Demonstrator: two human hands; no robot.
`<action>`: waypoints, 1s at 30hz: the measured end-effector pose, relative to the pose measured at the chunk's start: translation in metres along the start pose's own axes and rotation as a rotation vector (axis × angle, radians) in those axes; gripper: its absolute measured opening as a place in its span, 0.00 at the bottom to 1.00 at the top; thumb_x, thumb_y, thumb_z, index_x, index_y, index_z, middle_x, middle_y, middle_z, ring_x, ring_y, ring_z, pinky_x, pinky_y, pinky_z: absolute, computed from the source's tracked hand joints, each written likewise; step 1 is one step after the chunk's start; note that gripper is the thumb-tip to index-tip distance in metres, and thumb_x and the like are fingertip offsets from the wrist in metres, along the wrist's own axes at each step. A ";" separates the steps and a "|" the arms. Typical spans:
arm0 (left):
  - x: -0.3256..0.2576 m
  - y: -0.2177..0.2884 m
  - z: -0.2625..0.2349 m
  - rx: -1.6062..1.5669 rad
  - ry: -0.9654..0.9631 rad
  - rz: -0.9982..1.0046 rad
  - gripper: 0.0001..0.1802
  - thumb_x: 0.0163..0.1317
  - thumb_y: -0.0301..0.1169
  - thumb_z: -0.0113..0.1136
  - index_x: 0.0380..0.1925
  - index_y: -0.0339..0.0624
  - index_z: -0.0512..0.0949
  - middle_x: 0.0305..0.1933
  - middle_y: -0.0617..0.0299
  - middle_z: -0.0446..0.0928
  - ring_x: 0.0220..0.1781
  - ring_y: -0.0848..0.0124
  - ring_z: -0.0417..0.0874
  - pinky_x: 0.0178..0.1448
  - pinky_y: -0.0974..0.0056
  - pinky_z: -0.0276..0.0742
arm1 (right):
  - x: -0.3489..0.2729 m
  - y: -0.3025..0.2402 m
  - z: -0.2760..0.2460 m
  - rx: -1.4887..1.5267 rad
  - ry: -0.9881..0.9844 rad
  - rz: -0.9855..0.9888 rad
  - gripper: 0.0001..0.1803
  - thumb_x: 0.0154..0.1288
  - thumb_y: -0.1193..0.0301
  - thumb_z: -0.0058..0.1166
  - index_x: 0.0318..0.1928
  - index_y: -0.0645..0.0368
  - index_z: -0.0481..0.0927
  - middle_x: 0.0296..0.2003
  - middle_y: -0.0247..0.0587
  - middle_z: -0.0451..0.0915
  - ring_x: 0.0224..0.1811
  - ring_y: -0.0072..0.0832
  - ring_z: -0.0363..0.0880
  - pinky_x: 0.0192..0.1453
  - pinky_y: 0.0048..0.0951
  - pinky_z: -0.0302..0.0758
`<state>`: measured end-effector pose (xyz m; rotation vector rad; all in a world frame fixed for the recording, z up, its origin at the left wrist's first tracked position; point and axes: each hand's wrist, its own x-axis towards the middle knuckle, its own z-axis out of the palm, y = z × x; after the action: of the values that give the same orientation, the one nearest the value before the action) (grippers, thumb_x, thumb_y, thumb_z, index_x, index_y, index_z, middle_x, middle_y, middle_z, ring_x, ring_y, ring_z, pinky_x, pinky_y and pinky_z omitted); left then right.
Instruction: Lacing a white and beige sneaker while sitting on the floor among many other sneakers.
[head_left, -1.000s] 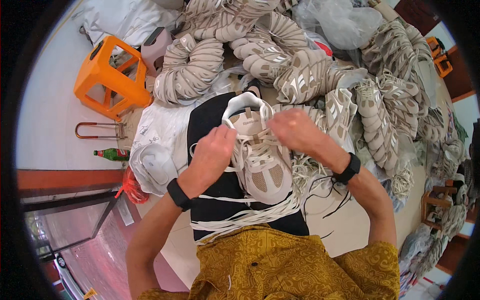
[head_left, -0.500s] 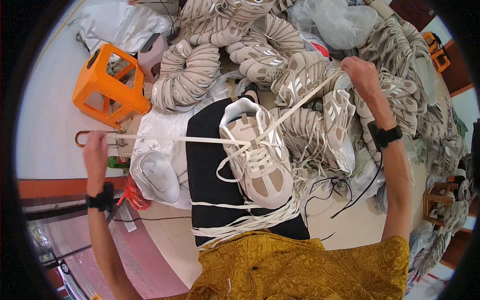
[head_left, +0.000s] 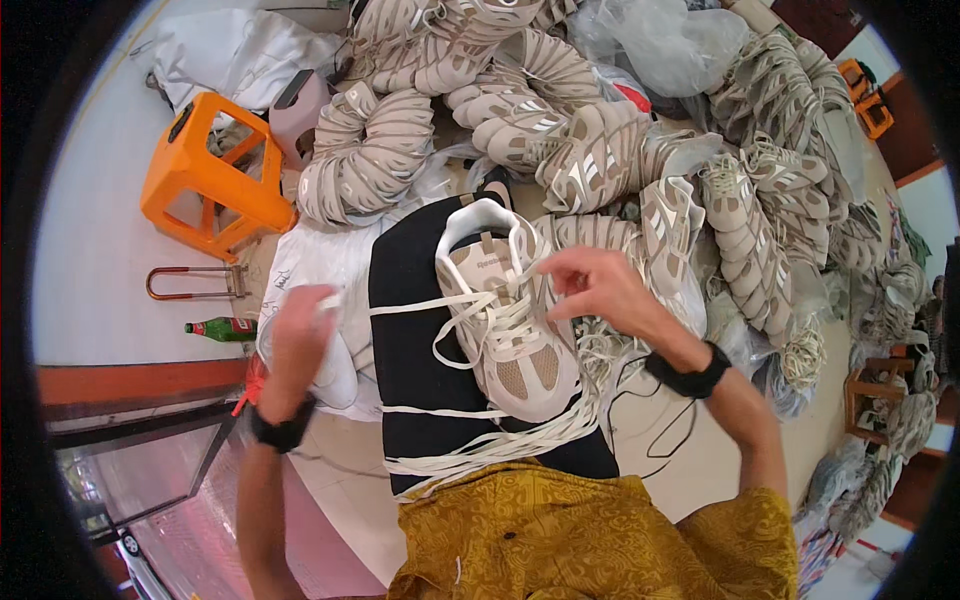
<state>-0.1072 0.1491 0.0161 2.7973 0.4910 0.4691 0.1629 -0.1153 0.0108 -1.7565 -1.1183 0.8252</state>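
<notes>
A beige-and-white sneaker (head_left: 508,345) lies across my black-clad lap, its toe toward me, with laces threaded over its tongue. My left hand (head_left: 298,345), slightly blurred, is closed left of the shoe, with something pale at its fingertips. A loose shoelace (head_left: 420,304) runs from the shoe toward that hand; its far end is lost against white. Beside the upper right eyelets is my right hand (head_left: 605,290), thumb and forefinger apart, nothing plainly visible between them. Several loose laces (head_left: 470,458) lie over my lap below the shoe.
Rows of nested sneaker uppers (head_left: 370,150) are heaped ahead and to the right. On the left are an orange stool (head_left: 215,175), a U-shaped metal handle (head_left: 195,283), a green bottle (head_left: 222,328) and a white sack (head_left: 300,260). Black cord (head_left: 650,425) lies at right.
Both hands have come inward from wide apart. The lace stretched to the right hand is no longer taut there; the left stretch of lace has slackened. The shoe stays about in place.
</notes>
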 end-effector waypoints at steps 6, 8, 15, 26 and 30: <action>0.062 0.123 0.043 -0.066 -0.081 0.325 0.15 0.41 0.23 0.60 0.33 0.39 0.73 0.32 0.56 0.71 0.37 0.59 0.71 0.41 0.61 0.70 | 0.026 -0.007 0.030 0.197 0.014 0.109 0.10 0.39 0.80 0.58 0.28 0.64 0.79 0.16 0.27 0.71 0.21 0.13 0.65 0.26 0.17 0.64; 0.067 0.132 0.044 0.165 -0.127 0.353 0.16 0.40 0.24 0.61 0.33 0.38 0.73 0.31 0.57 0.70 0.38 0.59 0.71 0.42 0.61 0.70 | 0.025 -0.004 0.030 0.197 0.013 0.115 0.05 0.40 0.79 0.57 0.23 0.65 0.77 0.17 0.27 0.71 0.21 0.13 0.65 0.26 0.18 0.63; 0.073 0.145 0.064 -0.316 -0.193 0.127 0.14 0.43 0.25 0.59 0.34 0.41 0.73 0.31 0.55 0.72 0.33 0.58 0.74 0.37 0.62 0.72 | 0.011 0.001 0.041 0.211 0.265 0.025 0.09 0.41 0.71 0.58 0.19 0.63 0.75 0.14 0.39 0.72 0.17 0.19 0.69 0.22 0.25 0.65; 0.090 0.118 0.049 -1.035 -0.625 -0.423 0.09 0.50 0.19 0.47 0.32 0.37 0.72 0.21 0.65 0.72 0.20 0.80 0.70 0.24 0.77 0.66 | 0.004 0.025 0.020 0.299 0.214 0.095 0.07 0.42 0.75 0.58 0.27 0.61 0.80 0.19 0.32 0.76 0.20 0.16 0.71 0.24 0.20 0.66; 0.094 0.118 0.048 -1.005 -0.684 -0.376 0.08 0.50 0.20 0.46 0.32 0.37 0.71 0.22 0.65 0.71 0.21 0.80 0.71 0.24 0.77 0.66 | 0.010 0.012 0.017 0.388 0.087 0.033 0.08 0.42 0.77 0.59 0.28 0.62 0.81 0.18 0.30 0.76 0.21 0.13 0.69 0.24 0.19 0.65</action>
<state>0.0274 0.0667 0.0339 1.6767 0.4279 -0.2770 0.1563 -0.1028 -0.0074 -1.4728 -0.8099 0.9083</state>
